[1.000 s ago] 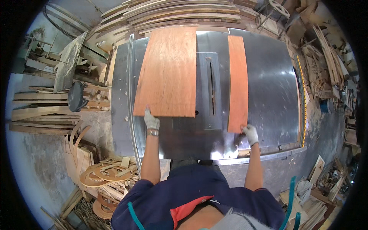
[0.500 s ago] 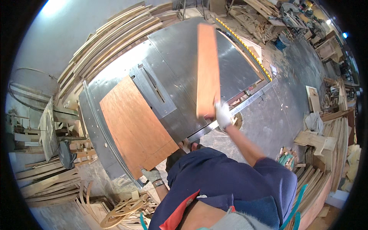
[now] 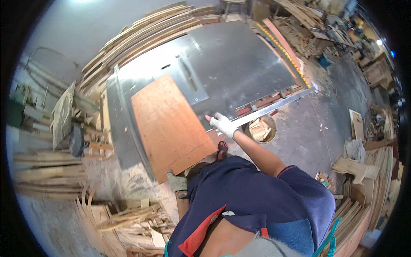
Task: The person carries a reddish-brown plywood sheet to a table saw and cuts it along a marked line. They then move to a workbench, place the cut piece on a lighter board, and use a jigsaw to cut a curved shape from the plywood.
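A wide reddish-brown plywood panel [image 3: 171, 124] lies flat on the metal table [image 3: 239, 64] of a saw, left of the slot [image 3: 187, 73] in its inset plate. My left hand [image 3: 177, 182], in a pale glove, grips the panel's near corner, which sticks out past the table's front edge. In a white glove, my right hand [image 3: 223, 126] is empty, fingers apart, above the table's front rail [image 3: 269, 110] and just right of the panel. A long narrow reddish plywood strip [image 3: 284, 45] lies along the table's far right side, beyond a yellow marked edge [image 3: 284, 55].
A metal fence [image 3: 130, 109] runs along the panel's left side. Long boards [image 3: 141, 28] are stacked behind the table. A round bin of wood offcuts [image 3: 261, 129] stands below the front rail. More boards [image 3: 51, 175] lie at left; several lean at right.
My right hand has let go of the plywood strip, which now lies at the far right side, and has come back toward the panel. My left hand remains on the panel's near corner.
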`<action>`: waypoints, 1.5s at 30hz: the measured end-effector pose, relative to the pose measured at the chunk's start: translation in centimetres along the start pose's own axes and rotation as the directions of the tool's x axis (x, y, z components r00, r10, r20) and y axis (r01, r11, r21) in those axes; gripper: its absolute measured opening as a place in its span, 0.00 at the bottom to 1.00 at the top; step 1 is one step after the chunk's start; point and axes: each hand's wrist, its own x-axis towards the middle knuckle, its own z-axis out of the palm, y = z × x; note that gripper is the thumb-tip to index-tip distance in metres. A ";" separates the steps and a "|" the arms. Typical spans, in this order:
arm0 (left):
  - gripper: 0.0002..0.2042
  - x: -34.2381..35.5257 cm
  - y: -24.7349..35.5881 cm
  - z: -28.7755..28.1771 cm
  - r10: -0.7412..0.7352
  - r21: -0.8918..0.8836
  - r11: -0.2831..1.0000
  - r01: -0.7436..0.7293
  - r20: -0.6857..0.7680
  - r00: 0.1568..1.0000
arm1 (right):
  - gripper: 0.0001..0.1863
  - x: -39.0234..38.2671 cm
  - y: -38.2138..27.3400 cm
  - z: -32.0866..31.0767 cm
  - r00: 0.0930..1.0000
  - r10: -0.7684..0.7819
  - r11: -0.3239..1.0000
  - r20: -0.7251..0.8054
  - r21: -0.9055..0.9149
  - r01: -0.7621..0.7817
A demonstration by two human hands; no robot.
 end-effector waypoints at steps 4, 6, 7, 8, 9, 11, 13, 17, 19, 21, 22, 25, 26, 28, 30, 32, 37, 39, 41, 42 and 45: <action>0.22 -2.3 2.2 -7.2 -0.008 0.010 1.000 0.007 0.046 0.999 | 0.38 -5.8 2.8 7.8 0.836 0.093 0.631 0.541 0.618 -0.470; 0.22 -3.8 3.1 -8.5 -0.071 0.031 0.997 0.070 0.036 0.997 | 0.33 -6.9 5.9 11.7 0.982 0.054 0.916 0.182 0.383 -0.121; 0.22 -4.2 4.1 -9.5 -0.116 0.035 0.993 0.115 0.017 0.993 | 0.32 -7.8 6.9 12.4 0.976 0.049 0.908 0.212 0.397 -0.132; 0.22 -4.8 5.2 -11.0 -0.145 0.023 0.989 0.145 -0.009 0.989 | 0.31 -9.9 5.8 13.3 0.965 0.040 0.904 0.258 0.401 -0.145; 0.23 -4.6 5.7 -11.5 -0.284 0.116 0.955 0.275 0.068 0.956 | 0.22 -12.8 2.7 13.6 0.993 0.016 0.955 0.115 0.293 -0.050; 0.26 -5.5 5.4 -12.8 -0.593 0.345 0.784 0.517 0.170 0.787 | 0.21 -15.0 2.4 11.9 0.998 -0.062 0.995 -0.017 0.082 0.064; 0.32 -6.1 5.2 -14.1 -0.742 0.603 0.562 0.566 0.067 0.667 | 0.25 -18.3 1.7 10.5 0.981 -0.152 0.987 -0.123 -0.074 0.143; 0.29 -5.7 4.7 -10.0 -0.780 0.938 0.256 0.232 0.058 0.623 | 0.24 -24.3 6.3 5.0 0.896 -0.196 0.976 -0.398 -0.168 0.139; 0.28 -5.2 4.6 -9.5 -0.712 0.924 0.325 0.204 0.097 0.695 | 0.19 -28.9 8.0 2.3 0.855 -0.250 0.967 -0.454 -0.163 0.196; 0.26 -4.9 4.1 -8.6 -0.672 0.900 0.373 0.226 0.095 0.734 | 0.19 -33.7 10.9 0.0 0.809 -0.204 0.976 -0.551 -0.184 0.120; 0.26 -4.8 3.8 -8.2 -0.654 0.914 0.357 0.192 0.098 0.750 | 0.19 -36.1 12.5 -0.8 0.787 -0.162 0.979 -0.595 -0.197 0.053; 0.25 -5.1 1.8 -6.5 -0.640 0.963 0.248 0.107 0.080 0.764 | 0.19 -43.1 18.5 -2.2 0.693 -0.064 0.984 -0.718 -0.161 -0.076; 0.24 -5.0 1.0 -6.1 -0.644 0.965 0.241 0.102 0.081 0.760 | 0.19 -45.0 20.9 -2.2 0.661 -0.062 0.986 -0.748 -0.149 -0.075; 0.24 -5.3 -0.3 -6.7 -0.657 0.972 0.201 0.122 0.041 0.753 | 0.18 -49.4 23.3 -0.9 0.614 0.101 0.975 -0.783 -0.044 -0.216; 0.23 -6.3 -2.6 -5.6 -0.673 0.974 0.129 0.186 -0.051 0.738 | 0.18 -52.4 28.8 1.0 0.551 0.084 0.955 -0.831 -0.091 -0.283; 0.22 -6.6 -4.8 -4.7 -0.693 0.980 0.092 0.176 -0.065 0.718 | 0.19 -54.4 32.8 2.9 0.494 0.233 0.896 -0.838 -0.013 -0.445; 0.20 -6.3 -7.9 -4.7 -0.816 1.000 0.018 -0.002 0.016 0.577 | 0.24 -56.9 38.6 12.0 0.332 0.486 0.792 -0.808 0.247 -0.559; 0.17 -8.1 -9.7 -3.2 -0.749 0.982 -0.164 -0.098 -0.059 0.660 | 0.24 -56.9 39.7 16.2 0.329 0.532 0.767 -0.780 0.279 -0.578; 0.18 -7.8 -11.3 -2.0 -0.713 0.850 -0.361 -0.385 0.015 0.701 | 0.25 -56.5 38.4 19.9 0.269 0.690 0.650 -0.672 0.411 -0.639; 0.21 -6.6 -11.8 -2.2 -0.738 0.674 -0.453 -0.584 0.084 0.670 | 0.25 -56.4 38.8 22.5 0.260 0.732 0.602 -0.630 0.419 -0.680; 0.24 -3.2 -13.2 -3.9 -0.772 0.468 -0.444 -0.764 0.234 0.591 | 0.24 -56.0 38.9 30.0 0.257 0.753 0.562 -0.606 0.389 -0.730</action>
